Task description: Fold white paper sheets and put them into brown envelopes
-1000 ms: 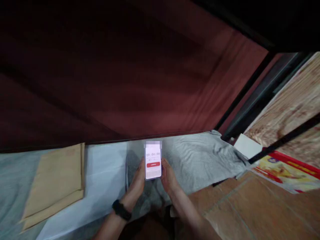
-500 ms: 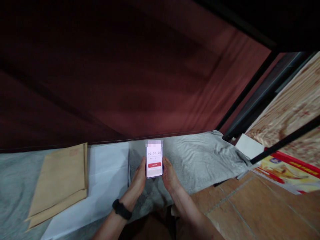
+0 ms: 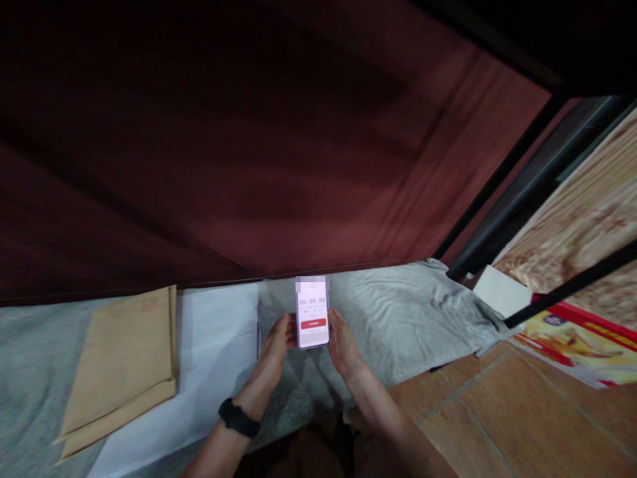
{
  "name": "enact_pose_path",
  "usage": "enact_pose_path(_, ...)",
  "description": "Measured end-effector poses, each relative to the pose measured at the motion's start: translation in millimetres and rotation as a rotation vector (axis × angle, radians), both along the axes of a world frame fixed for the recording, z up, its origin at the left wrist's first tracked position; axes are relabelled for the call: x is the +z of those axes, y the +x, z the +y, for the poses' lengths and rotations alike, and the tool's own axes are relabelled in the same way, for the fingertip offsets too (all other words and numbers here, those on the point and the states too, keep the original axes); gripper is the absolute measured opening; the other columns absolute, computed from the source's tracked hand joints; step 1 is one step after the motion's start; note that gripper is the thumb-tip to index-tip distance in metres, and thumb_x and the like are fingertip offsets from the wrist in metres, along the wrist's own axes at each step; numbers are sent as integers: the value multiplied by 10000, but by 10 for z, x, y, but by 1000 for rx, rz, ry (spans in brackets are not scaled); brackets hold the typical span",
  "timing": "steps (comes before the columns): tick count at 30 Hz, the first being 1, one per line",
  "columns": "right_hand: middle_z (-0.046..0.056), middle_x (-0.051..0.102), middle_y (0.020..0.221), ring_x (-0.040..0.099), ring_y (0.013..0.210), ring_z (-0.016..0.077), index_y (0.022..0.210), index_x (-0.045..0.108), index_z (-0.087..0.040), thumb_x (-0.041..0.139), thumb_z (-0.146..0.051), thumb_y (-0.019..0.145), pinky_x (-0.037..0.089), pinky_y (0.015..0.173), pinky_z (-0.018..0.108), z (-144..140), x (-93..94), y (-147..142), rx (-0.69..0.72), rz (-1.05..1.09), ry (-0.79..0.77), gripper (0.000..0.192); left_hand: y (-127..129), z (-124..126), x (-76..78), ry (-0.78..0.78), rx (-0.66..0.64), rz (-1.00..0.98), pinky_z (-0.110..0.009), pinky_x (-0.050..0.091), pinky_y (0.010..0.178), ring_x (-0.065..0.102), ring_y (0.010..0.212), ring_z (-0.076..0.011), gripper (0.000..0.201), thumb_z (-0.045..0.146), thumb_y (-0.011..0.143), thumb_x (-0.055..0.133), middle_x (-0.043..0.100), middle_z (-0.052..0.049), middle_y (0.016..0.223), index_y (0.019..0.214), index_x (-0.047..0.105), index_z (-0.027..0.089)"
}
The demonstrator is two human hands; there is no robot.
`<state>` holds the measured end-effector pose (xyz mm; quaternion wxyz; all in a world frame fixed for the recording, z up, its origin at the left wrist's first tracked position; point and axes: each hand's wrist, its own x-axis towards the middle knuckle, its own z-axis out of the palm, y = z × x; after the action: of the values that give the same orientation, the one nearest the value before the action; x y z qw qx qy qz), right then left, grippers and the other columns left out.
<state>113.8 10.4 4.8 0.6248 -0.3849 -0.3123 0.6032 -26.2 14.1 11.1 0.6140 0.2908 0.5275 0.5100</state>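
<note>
A lit smartphone (image 3: 313, 315) is held upright in front of me, its screen showing a row of zeros and a red button. My left hand (image 3: 279, 342) grips its left edge, with the fingers partly behind the case. On the other edge my right hand (image 3: 343, 342) is closed around the phone, and its fingertips are hidden behind it. A black wristband (image 3: 239, 418) sits on my left wrist. Beneath the phone lies a grey cloth (image 3: 393, 312).
Brown paper envelopes (image 3: 124, 358) rest on white paper sheets (image 3: 216, 345) to the left. A dark red fabric panel (image 3: 279, 166) rises behind. At right are black frame bars (image 3: 502, 172), a white box (image 3: 501, 290), a colourful printed box (image 3: 577, 342) and floor tiles (image 3: 497, 405).
The phone has shifted slightly right and up in view, with the right hand alongside it. The left hand's fingers show a little more beside the phone's edge. The view has shifted slightly.
</note>
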Motion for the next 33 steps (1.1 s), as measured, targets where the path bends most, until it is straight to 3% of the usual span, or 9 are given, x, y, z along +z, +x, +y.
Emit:
enact_pose_path(3, 25, 758, 902, 697, 842, 241, 824, 688, -283, 739, -507, 773, 546, 713, 355, 37, 3, 82, -20, 19, -12, 236, -70, 11, -17, 72, 18, 90, -336, 554, 763, 718, 886, -224, 518, 571, 711, 733, 751, -110, 1023, 1036, 689, 170)
enact_pose_path(6, 12, 756, 853, 695, 783, 225, 836, 696, -251, 762, -488, 751, 547, 712, 339, 85, 0, 215, -47, 38, -24, 260, -121, 48, -17, 86, 30, 156, -350, 544, 777, 711, 912, -235, 552, 581, 640, 755, 741, -101, 1017, 1020, 692, 186)
enact_pose_path(16, -1, 750, 850, 686, 764, 195, 875, 697, -215, 771, -458, 748, 538, 713, 291, 221, -45, 812, -175, 14, -21, 284, -174, 53, 73, 151, -24, 315, -372, 551, 836, 699, 976, -258, 496, 570, 671, 696, 736, -91, 1048, 1005, 698, 203)
enact_pose_path(21, 2, 747, 851, 684, 754, 204, 857, 675, -224, 755, -442, 762, 543, 705, 309, 277, -94, 1010, -211, -21, -41, 251, -257, 27, -4, 184, -23, 401, -366, 560, 810, 697, 943, -256, 509, 591, 684, 685, 738, -89, 1024, 1010, 694, 200)
enact_pose_path(25, 13, 747, 841, 685, 762, 220, 862, 667, -220, 751, -459, 749, 545, 711, 325, 312, -114, 1131, -233, -31, -46, 278, -369, 20, -90, 366, -46, 768, -396, 561, 848, 684, 936, -251, 472, 556, 795, 556, 714, -106, 1079, 1065, 680, 189)
enact_pose_path(28, 6, 734, 799, 680, 732, 217, 811, 644, -232, 724, -470, 748, 536, 682, 316, 328, -121, 1254, -249, -90, -75, 258, -420, -45, -103, 552, -136, 1212, -457, 502, 999, 638, 1135, -295, 444, 431, 906, 433, 640, -150, 1291, 1188, 663, 177)
enact_pose_path(31, 10, 731, 788, 678, 707, 215, 809, 630, -236, 679, -459, 762, 526, 648, 310, 337, -133, 1432, -274, -162, -117, 233, -440, -111, -136, 605, -256, 1583, -478, 456, 1046, 596, 1217, -319, 436, 336, 943, 400, 579, -154, 1419, 1261, 656, 184)
enact_pose_path(33, 14, 724, 763, 674, 685, 216, 789, 612, -234, 657, -449, 771, 514, 623, 309, 340, -143, 1580, -305, -203, -140, 220, -459, -125, -187, 598, -330, 1718, -469, 444, 1050, 593, 1222, -315, 445, 309, 954, 394, 564, -155, 1451, 1293, 649, 177)
